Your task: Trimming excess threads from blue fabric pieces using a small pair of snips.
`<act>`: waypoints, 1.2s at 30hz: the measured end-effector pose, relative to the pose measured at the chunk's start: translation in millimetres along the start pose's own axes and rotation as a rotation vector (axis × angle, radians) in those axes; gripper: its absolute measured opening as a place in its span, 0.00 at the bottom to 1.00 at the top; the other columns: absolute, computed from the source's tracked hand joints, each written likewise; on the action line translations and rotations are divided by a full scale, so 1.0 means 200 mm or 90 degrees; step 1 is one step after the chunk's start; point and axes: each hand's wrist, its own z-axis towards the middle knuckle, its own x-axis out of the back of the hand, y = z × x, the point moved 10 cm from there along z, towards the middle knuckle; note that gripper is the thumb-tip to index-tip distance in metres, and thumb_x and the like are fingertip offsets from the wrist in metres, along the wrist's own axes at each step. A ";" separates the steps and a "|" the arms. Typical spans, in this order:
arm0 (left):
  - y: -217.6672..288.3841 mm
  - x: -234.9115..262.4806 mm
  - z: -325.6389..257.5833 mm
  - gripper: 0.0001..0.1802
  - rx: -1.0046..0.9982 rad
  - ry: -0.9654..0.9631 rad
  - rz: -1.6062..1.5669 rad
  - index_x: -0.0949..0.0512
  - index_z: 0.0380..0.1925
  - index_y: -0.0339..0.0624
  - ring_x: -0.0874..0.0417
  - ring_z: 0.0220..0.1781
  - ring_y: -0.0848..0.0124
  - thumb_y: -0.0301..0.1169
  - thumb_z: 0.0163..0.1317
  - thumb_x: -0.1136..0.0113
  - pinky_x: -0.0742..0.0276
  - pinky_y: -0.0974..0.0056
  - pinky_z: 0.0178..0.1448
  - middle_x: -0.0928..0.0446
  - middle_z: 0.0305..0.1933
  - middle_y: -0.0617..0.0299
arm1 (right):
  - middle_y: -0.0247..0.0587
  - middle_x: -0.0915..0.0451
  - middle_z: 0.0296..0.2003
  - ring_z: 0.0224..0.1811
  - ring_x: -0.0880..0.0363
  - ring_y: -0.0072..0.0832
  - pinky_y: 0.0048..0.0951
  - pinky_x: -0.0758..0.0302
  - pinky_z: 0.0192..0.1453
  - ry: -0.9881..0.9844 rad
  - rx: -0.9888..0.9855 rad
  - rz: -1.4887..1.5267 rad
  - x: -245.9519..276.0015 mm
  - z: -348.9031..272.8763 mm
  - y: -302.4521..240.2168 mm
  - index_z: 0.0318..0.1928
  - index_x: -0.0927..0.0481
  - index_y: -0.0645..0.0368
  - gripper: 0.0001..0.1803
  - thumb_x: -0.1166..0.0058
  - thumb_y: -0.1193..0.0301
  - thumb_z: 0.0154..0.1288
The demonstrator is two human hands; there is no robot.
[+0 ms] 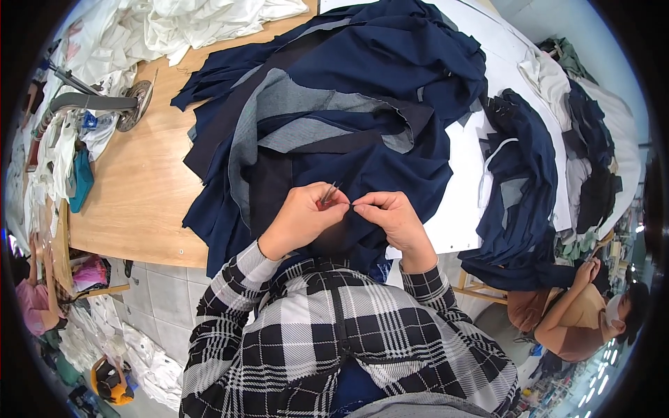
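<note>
My left hand (306, 214) is closed around a small pair of thread snips (329, 196), with metal tips pointing up and a bit of red at the grip. Its thumb and forefinger are pinched together. Close beside them, my right hand (394, 217) pinches with thumb and forefinger; whatever lies between those fingertips is too small to make out. Both hands hover over the near part of a big heap of navy cloth (404, 52), whose folds show grey lining (268, 104) and dark bands (226, 115).
White cloth (188, 28) is piled at the far left, near a metal stand with a round base (136, 106). More navy garments (519, 181) hang over the table's right side. At the right a masked person (578, 313) handles dark cloth; another person (42, 292) is at the left.
</note>
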 end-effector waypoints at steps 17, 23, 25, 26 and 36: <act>-0.01 0.08 -0.08 0.20 0.039 0.031 -0.012 0.28 0.50 0.33 0.29 0.29 0.79 0.26 0.55 0.41 0.32 0.75 0.35 0.28 0.31 0.64 | 0.39 0.18 0.34 0.38 0.21 0.19 0.16 0.28 0.46 0.030 -0.013 0.150 0.07 0.01 0.06 0.39 0.19 0.68 0.08 0.46 0.78 0.60; 0.11 0.00 -0.11 0.24 -0.035 -0.017 0.105 0.32 0.51 0.37 0.23 0.31 0.70 0.26 0.54 0.38 0.27 0.68 0.37 0.25 0.32 0.57 | 0.40 0.18 0.35 0.37 0.21 0.20 0.17 0.28 0.46 0.062 -0.024 0.239 0.07 0.01 0.06 0.39 0.19 0.68 0.08 0.46 0.77 0.60; 0.10 0.00 -0.11 0.22 -0.027 0.009 0.116 0.33 0.49 0.37 0.21 0.32 0.68 0.26 0.55 0.39 0.27 0.68 0.38 0.24 0.31 0.56 | 0.40 0.18 0.35 0.37 0.21 0.20 0.17 0.27 0.45 0.075 -0.009 0.225 0.07 0.01 0.05 0.39 0.19 0.68 0.08 0.46 0.77 0.60; 0.10 0.01 -0.10 0.20 -0.018 0.015 0.120 0.34 0.46 0.38 0.20 0.32 0.66 0.26 0.55 0.39 0.26 0.67 0.38 0.24 0.31 0.55 | 0.40 0.18 0.35 0.37 0.21 0.20 0.17 0.27 0.45 0.087 0.006 0.210 0.08 0.01 0.04 0.39 0.19 0.68 0.09 0.46 0.77 0.60; 0.10 -0.02 -0.07 0.20 -0.034 0.046 0.124 0.36 0.42 0.36 0.25 0.28 0.75 0.23 0.52 0.36 0.30 0.71 0.35 0.25 0.28 0.58 | 0.39 0.18 0.35 0.37 0.22 0.19 0.17 0.29 0.45 0.090 0.011 0.193 0.07 0.00 0.03 0.39 0.18 0.67 0.09 0.45 0.76 0.60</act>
